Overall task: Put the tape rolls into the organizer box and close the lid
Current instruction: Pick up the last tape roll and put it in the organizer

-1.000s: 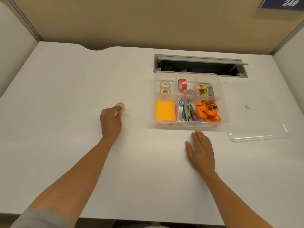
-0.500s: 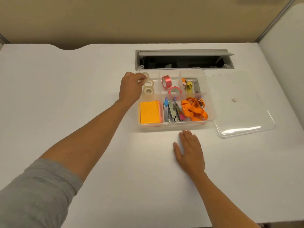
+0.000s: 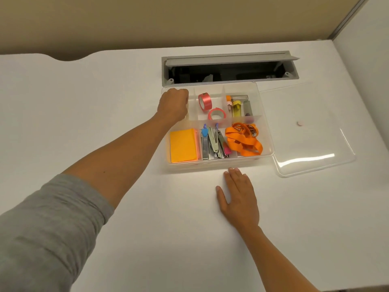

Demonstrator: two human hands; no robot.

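1. Down goes the left hand (image 3: 173,104), now sunk into the back-left compartment of the organizer box (image 3: 267,131), where half a second ago it hovered at the rim.
2. Its fingers are curled under, hiding the white tape rolls; whether they grip one I cannot tell.
3. Two red tape rolls (image 3: 211,106) sit in the next compartment.
4. Right hand (image 3: 239,197) lies flat on the desk (image 3: 84,106), fingers together.
5. Lid (image 3: 311,131) lies open beside the box.
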